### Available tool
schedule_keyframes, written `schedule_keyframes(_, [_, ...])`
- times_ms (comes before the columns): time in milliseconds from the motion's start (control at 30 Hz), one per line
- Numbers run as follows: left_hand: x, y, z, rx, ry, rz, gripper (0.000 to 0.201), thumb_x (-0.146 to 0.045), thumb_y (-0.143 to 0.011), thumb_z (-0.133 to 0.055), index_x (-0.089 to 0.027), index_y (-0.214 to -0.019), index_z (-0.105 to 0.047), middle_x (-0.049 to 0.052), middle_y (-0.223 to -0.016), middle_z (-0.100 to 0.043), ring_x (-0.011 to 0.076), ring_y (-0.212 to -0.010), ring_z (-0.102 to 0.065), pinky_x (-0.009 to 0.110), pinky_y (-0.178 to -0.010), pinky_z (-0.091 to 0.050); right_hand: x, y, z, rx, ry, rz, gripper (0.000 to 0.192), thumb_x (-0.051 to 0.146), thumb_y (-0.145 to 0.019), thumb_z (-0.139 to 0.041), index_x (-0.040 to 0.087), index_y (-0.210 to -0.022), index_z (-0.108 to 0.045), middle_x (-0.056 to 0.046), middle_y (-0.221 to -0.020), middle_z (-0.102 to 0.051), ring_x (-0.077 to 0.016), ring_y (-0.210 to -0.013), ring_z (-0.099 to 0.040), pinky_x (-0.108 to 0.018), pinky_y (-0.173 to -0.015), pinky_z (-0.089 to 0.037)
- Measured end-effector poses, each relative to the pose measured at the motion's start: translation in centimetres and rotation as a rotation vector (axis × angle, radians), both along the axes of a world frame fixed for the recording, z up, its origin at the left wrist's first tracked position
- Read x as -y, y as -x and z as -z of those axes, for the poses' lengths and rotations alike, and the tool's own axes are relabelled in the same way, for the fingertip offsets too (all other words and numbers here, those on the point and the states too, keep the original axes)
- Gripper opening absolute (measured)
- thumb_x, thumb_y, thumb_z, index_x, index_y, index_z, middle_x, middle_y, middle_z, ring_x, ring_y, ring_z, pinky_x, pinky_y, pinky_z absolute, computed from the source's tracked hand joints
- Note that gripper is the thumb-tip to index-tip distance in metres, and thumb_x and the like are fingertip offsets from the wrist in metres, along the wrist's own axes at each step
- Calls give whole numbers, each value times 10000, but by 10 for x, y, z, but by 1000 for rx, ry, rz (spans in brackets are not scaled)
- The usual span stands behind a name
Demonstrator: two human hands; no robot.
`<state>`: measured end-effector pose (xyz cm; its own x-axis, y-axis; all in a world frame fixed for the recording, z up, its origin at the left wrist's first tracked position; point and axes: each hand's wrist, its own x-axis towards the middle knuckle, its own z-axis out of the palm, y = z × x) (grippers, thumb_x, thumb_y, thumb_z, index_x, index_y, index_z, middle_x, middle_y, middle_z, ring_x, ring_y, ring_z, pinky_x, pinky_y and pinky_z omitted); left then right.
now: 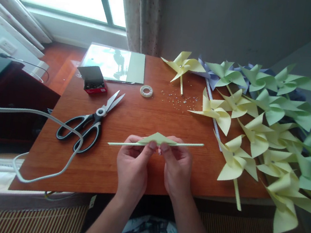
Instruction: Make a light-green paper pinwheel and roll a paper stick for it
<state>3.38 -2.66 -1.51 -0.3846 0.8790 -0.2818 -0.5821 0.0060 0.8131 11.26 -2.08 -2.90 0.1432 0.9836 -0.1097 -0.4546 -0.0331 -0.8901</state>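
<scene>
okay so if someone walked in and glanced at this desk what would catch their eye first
Probably the heap of yellow and green paper pinwheels spilling over the table's right side. Next, at front centre, the left hand and right hand pinching a folded yellow paper against a thin stick, with black scissors lying to the left.

Matt paper pinwheels (261, 121), glossy wooden table (132, 113), metal-bladed scissors (91, 122)

Head-worn camera looks forward and down, close over the table (111, 172).
</scene>
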Motion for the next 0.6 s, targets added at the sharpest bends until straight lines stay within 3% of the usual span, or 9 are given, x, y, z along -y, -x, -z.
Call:
schedule_keyframes(300, [6, 0, 4, -30, -39, 58, 245, -206, -699, -911, -187, -826, -702, -6, -796, -739, 117, -711, -707, 212, -731, -564, 0, 0, 1, -45, -8, 64, 132, 268, -876, -786, 220, -787, -701, 46, -740, -655, -108, -717, -595, -232, -716, -484])
schedule_keyframes(467, [5, 0, 5, -18, -40, 35, 231, -195, -712, -903, -193, -854, -720, -18, -793, -754, 99, -704, -717, 183, -722, -566, 1, -3, 3, 2, -20, 10, 187, 292, -894, -766, 209, -754, -673, 42, -725, -630, -112, -706, -572, -240, -699, -473])
schedule_keyframes(600, [3, 1, 4, 52, -12, 0, 262, -239, -684, -924, -176, -796, -695, -27, -738, -733, 93, -660, -691, 186, -694, -561, 3, -3, 6, -4, -39, -34, 66, 282, -894, -766, 230, -901, -725, 29, -806, -664, -123, -743, -600, -246, -712, -489])
